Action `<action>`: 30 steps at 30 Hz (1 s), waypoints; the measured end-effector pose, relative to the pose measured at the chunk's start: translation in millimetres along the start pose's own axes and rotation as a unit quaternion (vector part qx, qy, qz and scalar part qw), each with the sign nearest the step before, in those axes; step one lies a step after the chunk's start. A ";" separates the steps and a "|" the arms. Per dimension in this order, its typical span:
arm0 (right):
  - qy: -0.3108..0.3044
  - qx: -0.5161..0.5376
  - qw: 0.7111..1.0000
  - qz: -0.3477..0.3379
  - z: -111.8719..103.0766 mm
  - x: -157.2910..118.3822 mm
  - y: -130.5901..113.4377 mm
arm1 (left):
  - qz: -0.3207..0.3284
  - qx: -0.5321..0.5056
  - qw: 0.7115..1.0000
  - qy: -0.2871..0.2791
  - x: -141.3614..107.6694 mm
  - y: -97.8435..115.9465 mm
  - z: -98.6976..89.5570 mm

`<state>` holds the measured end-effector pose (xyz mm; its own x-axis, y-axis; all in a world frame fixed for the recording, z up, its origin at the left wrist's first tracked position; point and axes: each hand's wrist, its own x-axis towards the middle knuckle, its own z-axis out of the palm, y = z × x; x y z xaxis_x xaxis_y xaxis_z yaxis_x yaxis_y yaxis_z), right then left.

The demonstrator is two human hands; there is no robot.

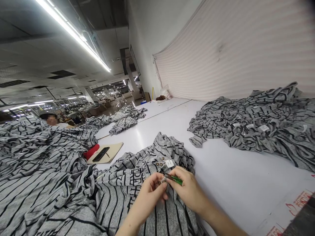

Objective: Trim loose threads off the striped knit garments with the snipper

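A grey garment with black stripes and dark lettering [118, 193] lies bunched in front of me. Brown buttons [161, 160] and a white label [169, 163] show near its neckline. My left hand [155, 188] pinches the garment's fabric close to a button. In my right hand [185, 185] are green-handled thread snips [175, 178], their dark blades pointing left toward my left fingertips. The blade tips meet the fabric area there; whether they touch a thread is too small to tell.
A large heap of striped garments [256, 121] lies at the right, and another heap [44, 147] at the left. A phone [101, 154] and a pen rest on a notebook [114, 154] beside a red item [91, 152]. Another person [51, 120] is behind the left heap. A pinkish sheet [233, 49] covers the wall.
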<state>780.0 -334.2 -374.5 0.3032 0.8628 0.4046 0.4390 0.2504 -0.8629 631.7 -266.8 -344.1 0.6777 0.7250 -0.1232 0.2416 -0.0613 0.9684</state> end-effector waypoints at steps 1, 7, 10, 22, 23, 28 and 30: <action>-0.008 0.018 1.000 -0.008 0.3 -0.8 -0.8 | 0.031 0.033 0.999 0.018 -3.1 -2.0 1.0; -0.046 0.151 0.983 0.099 -5.3 -23.7 5.7 | 0.251 0.274 0.914 0.162 -30.8 -30.6 1.4; -0.050 0.086 0.992 0.079 -5.0 -36.5 6.9 | 0.225 0.265 0.918 0.189 -46.7 -44.8 3.9; -0.190 0.128 0.966 0.122 17.0 -52.1 -6.9 | -0.002 -0.174 0.942 0.287 -64.0 -52.3 15.1; -0.193 0.114 0.967 0.120 17.0 -49.3 -7.4 | 0.000 -0.176 0.943 0.284 -63.6 -53.5 15.6; -0.151 0.012 0.988 0.012 16.0 -21.9 -11.4 | -0.005 -0.148 0.964 0.220 -64.4 -56.2 14.6; -0.147 -0.020 0.989 -0.027 16.3 -10.6 -14.1 | -0.004 -0.177 0.965 0.195 -65.5 -53.5 12.3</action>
<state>756.7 -339.7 -371.5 0.0225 0.9402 0.3398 0.4819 0.2876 -0.8277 582.9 -319.5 -390.6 0.3463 0.9320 -0.1072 -0.0535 0.1337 0.9896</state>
